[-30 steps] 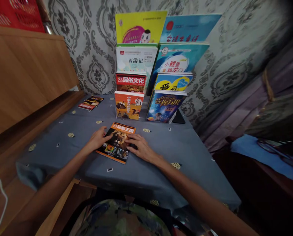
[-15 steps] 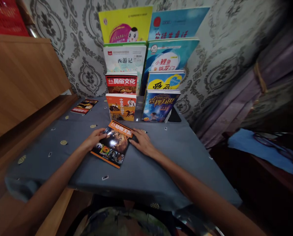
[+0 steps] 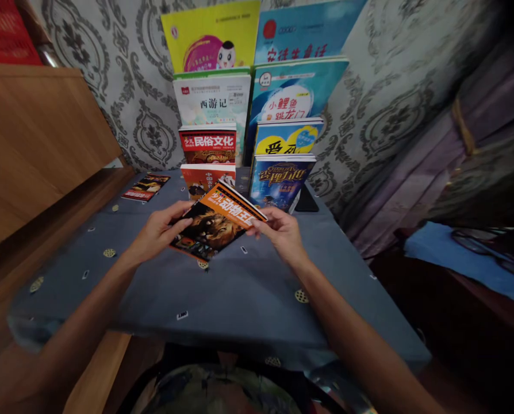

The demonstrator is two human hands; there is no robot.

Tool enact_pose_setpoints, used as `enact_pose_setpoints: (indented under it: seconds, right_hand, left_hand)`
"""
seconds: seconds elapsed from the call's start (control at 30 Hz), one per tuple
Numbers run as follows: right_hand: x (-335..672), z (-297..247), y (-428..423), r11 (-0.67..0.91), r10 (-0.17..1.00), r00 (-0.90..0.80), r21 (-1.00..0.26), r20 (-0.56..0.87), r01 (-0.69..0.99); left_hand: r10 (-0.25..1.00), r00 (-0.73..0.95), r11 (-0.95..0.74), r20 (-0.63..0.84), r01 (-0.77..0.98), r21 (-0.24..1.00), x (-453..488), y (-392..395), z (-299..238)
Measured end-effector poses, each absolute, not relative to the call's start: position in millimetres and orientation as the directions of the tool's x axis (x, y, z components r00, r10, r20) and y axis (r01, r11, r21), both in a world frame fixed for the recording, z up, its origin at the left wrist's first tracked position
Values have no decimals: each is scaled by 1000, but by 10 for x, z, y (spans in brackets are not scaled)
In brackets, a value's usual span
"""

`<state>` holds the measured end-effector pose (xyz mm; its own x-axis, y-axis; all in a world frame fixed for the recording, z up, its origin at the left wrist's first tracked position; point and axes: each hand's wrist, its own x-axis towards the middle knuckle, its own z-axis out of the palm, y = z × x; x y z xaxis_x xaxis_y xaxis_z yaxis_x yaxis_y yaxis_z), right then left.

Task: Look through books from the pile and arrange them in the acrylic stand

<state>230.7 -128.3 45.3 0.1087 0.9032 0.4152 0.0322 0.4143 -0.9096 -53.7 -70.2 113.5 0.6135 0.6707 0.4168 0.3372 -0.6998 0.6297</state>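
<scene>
An orange book with a lion on its cover (image 3: 216, 224) is lifted off the grey tablecloth (image 3: 240, 293) and tilted up at its far end. My left hand (image 3: 156, 233) grips its left edge, thumb on the cover. My right hand (image 3: 280, 230) pinches its right edge. The book partly hides an orange-and-white book (image 3: 200, 175) standing behind it.
A tiered stand against the patterned wall holds two columns of upright books, among them a red book (image 3: 207, 144) and a dark blue book (image 3: 280, 181). A thin book (image 3: 145, 187) lies flat at the table's far left. A wooden panel (image 3: 37, 144) rises on the left; cloth piles fill the right.
The lion book lay flat on the table under both hands; now both hands have raised it off the cloth and moved it toward the stand.
</scene>
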Motion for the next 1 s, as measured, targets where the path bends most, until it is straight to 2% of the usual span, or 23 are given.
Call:
enact_pose_setpoints:
  seconds: [0.1, 0.17, 0.23, 0.4, 0.53, 0.67, 0.87, 1.0]
  right_hand:
    - [2289, 595, -1530, 542, 799, 132, -798, 586, 262]
    - [2260, 569, -1679, 608, 728, 37, -669, 685, 428]
    - [2225, 450, -1794, 641, 707, -92, -581, 701, 501]
    - [2134, 29, -1952, 670, 733, -408, -475, 544, 571]
    - [2087, -32, -2006, 699, 715, -578, -386, 393, 602]
    - [2035, 126, -1942, 672, 738, -600, -412, 308, 615]
    - [1819, 161, -1454, 659, 752, -597, -321, 280, 680]
    - [1709, 76, -1054, 573, 820, -529, -315, 219, 757]
  left_hand:
    - [607, 653, -771, 452, 346, 535, -594, -742, 1114]
    - [575, 692, -793, 437, 341, 505, -658, -752, 959]
    - [565, 716, -796, 409, 344, 497, -730, -763, 713]
    - [559, 762, -809, 329, 412, 420, -882, -843, 113]
    - [526, 798, -839, 295, 431, 330, -933, -906, -13]
    - [518, 829, -846, 210, 459, 271, -953, -911, 50]
    - [536, 840, -825, 86, 500, 262, -1002, -917, 95]
    - [555, 829, -812, 75, 520, 265, -994, -946, 88]
